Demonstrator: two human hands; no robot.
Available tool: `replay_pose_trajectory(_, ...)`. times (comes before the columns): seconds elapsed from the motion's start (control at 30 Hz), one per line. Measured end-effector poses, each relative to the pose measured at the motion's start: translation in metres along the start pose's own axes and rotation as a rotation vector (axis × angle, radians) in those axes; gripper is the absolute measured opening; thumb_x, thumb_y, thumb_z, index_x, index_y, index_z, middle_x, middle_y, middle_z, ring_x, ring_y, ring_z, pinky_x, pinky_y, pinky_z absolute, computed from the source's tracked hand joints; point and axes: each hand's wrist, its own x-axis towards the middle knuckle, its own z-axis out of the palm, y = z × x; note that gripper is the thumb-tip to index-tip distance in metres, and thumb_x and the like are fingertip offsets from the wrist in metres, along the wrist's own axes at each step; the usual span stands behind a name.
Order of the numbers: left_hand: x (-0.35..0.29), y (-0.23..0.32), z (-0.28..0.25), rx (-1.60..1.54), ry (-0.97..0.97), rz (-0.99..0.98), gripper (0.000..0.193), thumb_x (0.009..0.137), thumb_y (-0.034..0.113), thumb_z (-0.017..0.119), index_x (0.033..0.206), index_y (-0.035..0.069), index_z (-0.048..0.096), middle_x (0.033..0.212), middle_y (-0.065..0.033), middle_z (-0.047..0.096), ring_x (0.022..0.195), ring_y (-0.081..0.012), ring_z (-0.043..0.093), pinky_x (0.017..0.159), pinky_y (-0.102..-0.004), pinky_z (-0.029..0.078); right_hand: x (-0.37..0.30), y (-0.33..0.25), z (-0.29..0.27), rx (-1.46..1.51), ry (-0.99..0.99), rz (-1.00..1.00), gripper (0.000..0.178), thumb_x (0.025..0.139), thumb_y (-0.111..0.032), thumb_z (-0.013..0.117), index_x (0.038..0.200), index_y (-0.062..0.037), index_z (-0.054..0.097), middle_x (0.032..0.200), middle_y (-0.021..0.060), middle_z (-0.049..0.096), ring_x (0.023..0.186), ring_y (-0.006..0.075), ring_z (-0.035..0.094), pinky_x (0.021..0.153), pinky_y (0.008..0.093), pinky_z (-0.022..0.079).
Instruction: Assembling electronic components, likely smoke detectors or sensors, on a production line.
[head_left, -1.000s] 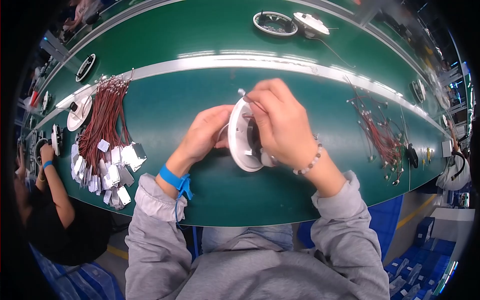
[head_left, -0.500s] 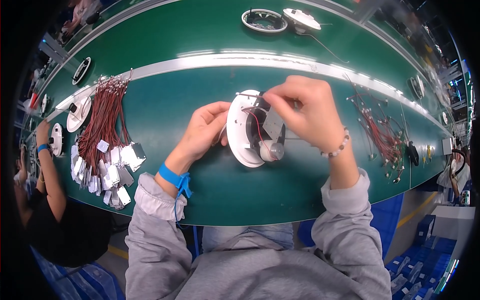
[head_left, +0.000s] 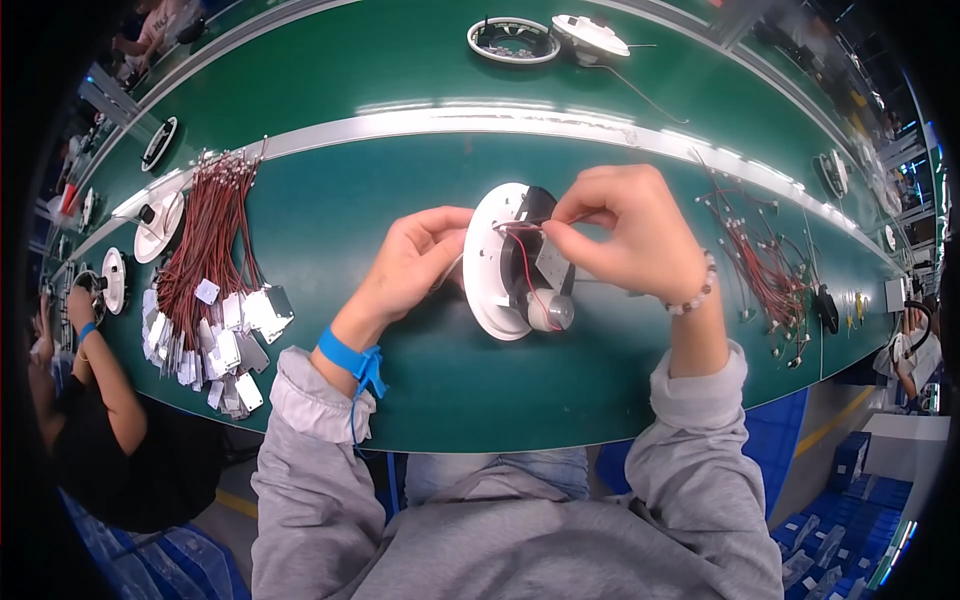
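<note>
A round white plastic housing (head_left: 484,285) stands tilted on its edge in front of me, its black inner part and a small motor-like cylinder (head_left: 549,311) facing right. My left hand (head_left: 405,265) grips the housing from its left side, the fingertips partly hidden behind the rim. At the upper right of the housing, my right hand (head_left: 630,228) pinches thin dark red wires (head_left: 526,228) between thumb and fingers. One red wire loops down across the black part to the cylinder. A flat metal plate (head_left: 553,262) sits on the black part, below my right fingers.
To the left lies a large bundle of red-brown wires (head_left: 212,215) with silver plates. Looser wires (head_left: 757,270) are on the right. Beyond the white rail, a white ring (head_left: 513,42) and a white disc part (head_left: 591,36) lie on green. A co-worker's arm (head_left: 108,375) is at left.
The housing has shifted slightly right and turned a little. My right hand has moved right and down, drawing the wires lower. The ring and disc at the back have slid slightly left.
</note>
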Motion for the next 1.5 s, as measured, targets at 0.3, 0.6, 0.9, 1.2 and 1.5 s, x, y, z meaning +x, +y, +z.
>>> replay_pose_trajectory(0.3,-0.002,0.005,0.002,0.03,-0.066,0.034,0.023,0.083,0.003,0.047,0.103,-0.005,0.05,0.092,-0.0115,0.058,0.083,-0.0135,0.056,0.074,-0.0234,0.045,0.001,-0.002,0.021,-0.028,0.057,-0.049,0.006,0.062,-0.005,0.064,0.064,-0.0017,0.059,0.054,0.0056,0.05,0.043,0.0127,0.043,0.04,0.0232,0.032)
replay_pose_trajectory(0.6,-0.007,0.02,0.007,0.297,-0.053,0.112,0.019,0.083,0.003,0.045,0.098,-0.005,0.053,0.09,-0.0091,0.059,0.079,-0.0109,0.055,0.07,-0.0223,0.045,0.006,0.012,0.029,-0.156,0.142,-0.127,0.012,0.07,-0.012,0.06,0.078,-0.0041,0.06,0.08,0.0059,0.057,0.075,0.0198,0.053,0.063,0.0292,0.042)
replay_pose_trajectory(0.9,-0.003,0.037,-0.072,0.89,0.286,0.369,0.014,0.083,0.004,0.044,0.088,-0.002,0.055,0.091,-0.0082,0.059,0.085,-0.0132,0.054,0.075,-0.024,0.042,0.003,0.034,0.008,0.567,-0.481,0.187,0.021,0.081,-0.015,0.053,0.076,0.0043,0.058,0.077,0.0054,0.053,0.073,0.0102,0.046,0.066,0.0221,0.039)
replay_pose_trajectory(1.2,-0.007,0.05,-0.092,0.931,0.457,0.445,0.032,0.074,0.001,0.045,0.105,0.0,0.052,0.108,-0.0103,0.053,0.101,-0.0206,0.049,0.086,-0.0285,0.037,0.006,0.05,0.009,0.667,-0.501,0.349,0.023,0.081,-0.016,0.052,0.073,0.0048,0.056,0.07,0.002,0.05,0.067,0.0082,0.043,0.06,0.0218,0.036)
replay_pose_trajectory(1.5,-0.001,0.001,0.009,0.702,-0.123,0.419,0.019,0.078,0.014,0.05,0.086,-0.001,0.057,0.078,-0.0127,0.057,0.064,-0.0215,0.055,0.055,-0.0296,0.042,0.009,0.033,0.009,0.45,-0.483,0.242,0.019,0.08,-0.013,0.052,0.071,0.0028,0.055,0.061,0.0011,0.048,0.058,0.0073,0.043,0.051,0.0221,0.034)
